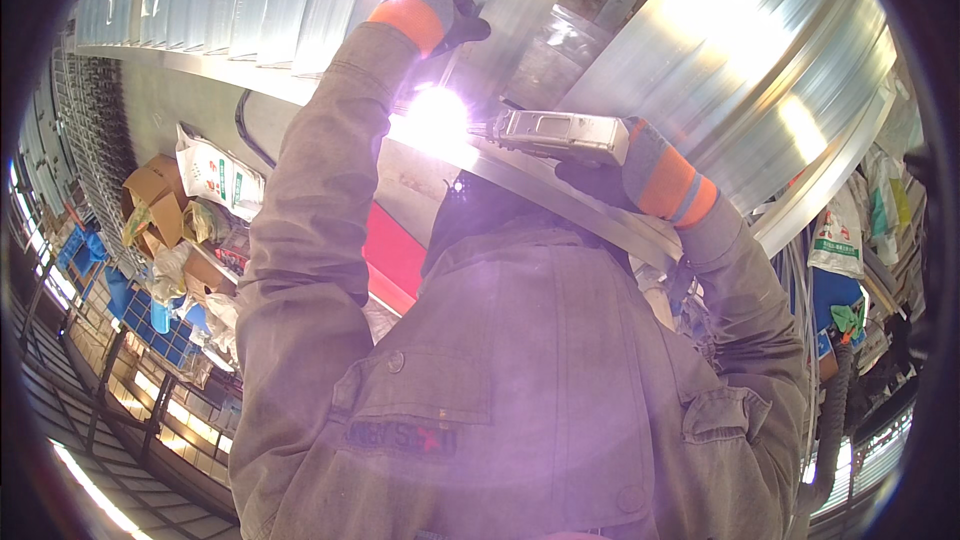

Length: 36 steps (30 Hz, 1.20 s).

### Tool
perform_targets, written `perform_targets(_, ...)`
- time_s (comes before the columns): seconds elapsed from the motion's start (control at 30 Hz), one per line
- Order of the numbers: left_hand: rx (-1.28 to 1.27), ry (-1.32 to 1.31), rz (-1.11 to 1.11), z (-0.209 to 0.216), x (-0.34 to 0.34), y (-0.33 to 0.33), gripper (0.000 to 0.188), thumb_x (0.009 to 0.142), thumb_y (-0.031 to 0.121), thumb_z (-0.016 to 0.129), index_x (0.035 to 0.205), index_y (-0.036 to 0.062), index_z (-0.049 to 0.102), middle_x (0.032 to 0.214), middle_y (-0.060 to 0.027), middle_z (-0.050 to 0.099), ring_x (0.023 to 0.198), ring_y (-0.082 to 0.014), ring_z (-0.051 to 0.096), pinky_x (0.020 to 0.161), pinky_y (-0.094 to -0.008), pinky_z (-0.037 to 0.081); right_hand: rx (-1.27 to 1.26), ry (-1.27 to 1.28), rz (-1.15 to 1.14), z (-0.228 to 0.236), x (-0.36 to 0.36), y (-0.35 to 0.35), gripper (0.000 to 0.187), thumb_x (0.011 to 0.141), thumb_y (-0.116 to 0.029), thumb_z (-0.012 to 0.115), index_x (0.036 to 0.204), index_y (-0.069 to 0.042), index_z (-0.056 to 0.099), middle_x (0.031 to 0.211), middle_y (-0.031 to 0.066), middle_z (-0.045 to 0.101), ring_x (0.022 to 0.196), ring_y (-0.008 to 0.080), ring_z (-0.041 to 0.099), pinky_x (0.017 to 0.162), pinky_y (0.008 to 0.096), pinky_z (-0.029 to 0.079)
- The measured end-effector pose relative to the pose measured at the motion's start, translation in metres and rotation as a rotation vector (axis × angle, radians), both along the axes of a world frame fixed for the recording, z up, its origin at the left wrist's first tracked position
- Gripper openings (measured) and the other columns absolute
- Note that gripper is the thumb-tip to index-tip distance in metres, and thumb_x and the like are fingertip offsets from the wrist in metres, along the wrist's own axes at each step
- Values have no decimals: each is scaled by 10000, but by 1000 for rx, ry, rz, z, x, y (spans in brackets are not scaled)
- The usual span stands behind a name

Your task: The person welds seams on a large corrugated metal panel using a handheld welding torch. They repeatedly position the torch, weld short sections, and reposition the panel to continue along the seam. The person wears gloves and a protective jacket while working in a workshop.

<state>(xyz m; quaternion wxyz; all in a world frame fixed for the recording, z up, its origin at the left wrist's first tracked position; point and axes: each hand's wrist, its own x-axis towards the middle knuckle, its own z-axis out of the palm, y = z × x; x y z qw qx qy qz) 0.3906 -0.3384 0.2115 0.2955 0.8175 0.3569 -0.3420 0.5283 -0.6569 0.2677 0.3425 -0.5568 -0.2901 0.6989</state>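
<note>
My right hand (640,165), in a dark glove with an orange cuff, grips a boxy light-grey welding torch (560,133). The torch's tip points left into a white-violet glare (436,126) that hides the spot where it meets the metal. Above the glare my left hand (440,18), gloved the same way, is closed with thumb and fingers together, close to ribbed silver metal sheets (230,0). A thin pale line shows beneath its fingers; whether the hand holds it I cannot tell. Under the torch a straight metal bar (590,202) slants down to the right.
More ribbed metal (760,50) stands at the right. An open cardboard box (155,200) and a white printed sack (220,172) lie at the left. A red panel (393,255) shows beside my left arm. At the right are a white bag (838,235) and a dark ribbed hose (832,430).
</note>
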Motion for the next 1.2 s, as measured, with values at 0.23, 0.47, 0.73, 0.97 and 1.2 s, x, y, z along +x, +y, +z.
perform_targets(0.23, -10, 17, -4, -2, 1, 1, 450, 937, 506, 897, 1091, 95, 800, 829, -38, 737, 743, -196, 669, 735, -410, 576, 86, -194, 157, -1, 4, 4, 425, 1011, -129, 866, 1417, -40, 778, 1297, 85, 832, 1145, 142, 753, 1031, 345, 617)
perform_targets(0.47, -33, -37, -13, 0, -9, 5, 491, 934, 539, 860, 1150, 99, 831, 962, -94, 812, 883, -264, 751, 840, -442, 606, 20, -107, 109, 4, 10, 5, 452, 1019, -112, 857, 1451, -33, 750, 1390, 100, 804, 1237, 164, 741, 1095, 361, 593)
perform_targets(0.73, -34, -20, -49, -8, -9, 9, 512, 931, 543, 862, 1177, 96, 829, 958, -93, 810, 864, -267, 749, 832, -439, 609, -5, -67, 138, 5, 18, 3, 433, 1073, -47, 765, 1501, -17, 710, 1459, 104, 768, 1325, 171, 710, 1159, 368, 564)
perform_targets(0.97, -49, -20, 17, -9, -10, 8, 478, 942, 500, 880, 1188, 96, 816, 937, -65, 787, 830, -217, 718, 795, -420, 602, -75, -53, 109, -1, 20, -4, 416, 1076, -67, 781, 1485, -18, 720, 1442, 93, 774, 1289, 158, 708, 1142, 355, 566)
perform_targets(1.2, -20, -52, 5, -12, -12, 9, 460, 945, 505, 880, 1102, 83, 784, 887, -58, 752, 787, -205, 689, 751, -413, 587, 47, -155, 140, 3, 17, 1, 390, 1054, -137, 808, 1425, -37, 742, 1327, 99, 817, 1177, 180, 751, 1054, 360, 604)
